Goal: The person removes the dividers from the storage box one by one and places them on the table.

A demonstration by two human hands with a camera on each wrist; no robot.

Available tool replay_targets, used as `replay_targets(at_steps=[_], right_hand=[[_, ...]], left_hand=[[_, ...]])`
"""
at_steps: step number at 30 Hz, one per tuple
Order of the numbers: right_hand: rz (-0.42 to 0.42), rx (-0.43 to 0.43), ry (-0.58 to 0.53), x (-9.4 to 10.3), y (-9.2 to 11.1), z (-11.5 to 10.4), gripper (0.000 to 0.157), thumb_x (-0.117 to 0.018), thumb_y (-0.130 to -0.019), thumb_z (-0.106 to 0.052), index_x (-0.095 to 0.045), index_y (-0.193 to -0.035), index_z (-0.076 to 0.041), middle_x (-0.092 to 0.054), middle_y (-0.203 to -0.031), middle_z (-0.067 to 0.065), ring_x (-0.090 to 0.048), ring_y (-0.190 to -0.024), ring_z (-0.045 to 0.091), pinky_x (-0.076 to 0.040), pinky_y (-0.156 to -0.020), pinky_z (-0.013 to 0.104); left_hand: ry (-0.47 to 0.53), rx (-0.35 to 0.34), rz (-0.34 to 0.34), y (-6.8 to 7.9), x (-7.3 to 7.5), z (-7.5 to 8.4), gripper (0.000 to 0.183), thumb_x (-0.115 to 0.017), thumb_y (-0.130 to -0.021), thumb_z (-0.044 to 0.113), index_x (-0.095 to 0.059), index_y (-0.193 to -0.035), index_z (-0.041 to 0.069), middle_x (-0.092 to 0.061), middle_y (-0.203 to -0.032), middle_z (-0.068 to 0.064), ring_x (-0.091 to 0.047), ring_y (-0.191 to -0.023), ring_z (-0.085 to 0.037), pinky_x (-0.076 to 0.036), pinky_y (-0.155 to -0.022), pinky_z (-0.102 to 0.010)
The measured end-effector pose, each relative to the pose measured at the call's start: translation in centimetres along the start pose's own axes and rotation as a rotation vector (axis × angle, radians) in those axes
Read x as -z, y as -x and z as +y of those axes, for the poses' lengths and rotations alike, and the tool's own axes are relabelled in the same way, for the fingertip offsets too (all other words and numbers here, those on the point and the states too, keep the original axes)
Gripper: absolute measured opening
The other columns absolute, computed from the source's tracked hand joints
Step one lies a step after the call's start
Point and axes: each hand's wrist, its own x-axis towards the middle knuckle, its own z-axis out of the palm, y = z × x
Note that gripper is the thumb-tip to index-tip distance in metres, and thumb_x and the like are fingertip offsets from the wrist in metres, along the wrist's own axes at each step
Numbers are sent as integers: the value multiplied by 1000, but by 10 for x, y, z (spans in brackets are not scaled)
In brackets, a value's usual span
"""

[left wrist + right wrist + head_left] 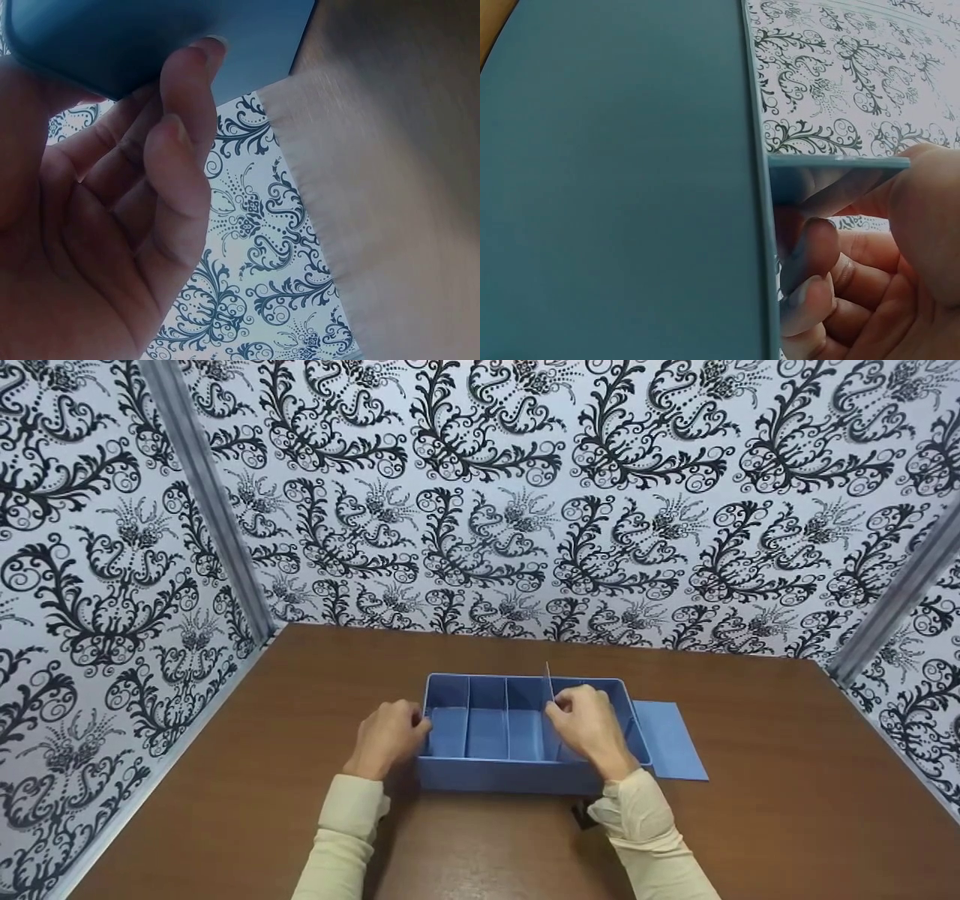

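Note:
A blue plastic box [510, 777] sits on the table, split by upright dividers into several compartments. At its left end my left hand [388, 736] holds the end wall, fingertips at the rim; in the left wrist view the curled fingers [180, 161] lie against the blue wall. My right hand [590, 724] pinches a thin blue divider [548, 681] in the right half of the box. That divider stands upright, its top well above the rim. The right wrist view shows the divider [840, 161] jutting above the box's front wall [630, 187]; its lower part is hidden.
A flat blue panel [675, 742] lies on the brown wooden table [247, 780], close by the box's right end. Patterned black-and-white walls [495, 510] rise behind the table and at its sides. A small black object [583, 814] shows beside the right sleeve.

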Motion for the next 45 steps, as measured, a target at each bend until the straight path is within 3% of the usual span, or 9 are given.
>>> replay_targets(at_steps=[6,15,28,38,45], right_hand=[[8,-5,-8,1,0,0,14,-68,-85,-12,-74,-72,-9,-58,-57,-4,-51,-54,12,-44,-57,33],[44,34,-24,5,0,0,21,-66,-85,-9,-65,-64,-11,-44,-52,-8,-43,-50,11,-36,-53,30],[43,3,-52,9,0,-1,19,-64,-86,-10,-69,-68,-10,-47,-52,-7,-42,-47,9,-34,-49,27],[65,-3,-83,11,0,-3,14,-64,-86,-9,-75,-78,-5,-58,-57,-3,-49,-50,10,-40,-52,28],[66,6,-114,15,1,-4,17,-63,-88,-8,-73,-74,-5,-51,-50,-6,-44,-44,10,-36,-48,26]], left_hand=[[-8,-7,3,0,0,0,17,-63,-94,20,-70,-85,6,-58,-67,-3,-53,-60,-17,-41,-58,-33],[-23,-30,26,0,0,1,17,-64,-93,19,-70,-83,7,-55,-65,-2,-52,-59,-17,-41,-56,-33],[-12,-12,9,0,0,1,17,-64,-94,20,-71,-88,6,-57,-67,-3,-54,-60,-18,-42,-57,-32],[-20,-16,17,-1,0,1,17,-63,-94,20,-71,-88,6,-57,-67,-3,-53,-60,-18,-42,-58,-33],[-41,-27,31,-1,-2,0,18,-64,-93,19,-68,-80,6,-54,-64,-2,-50,-57,-17,-38,-54,-32]])
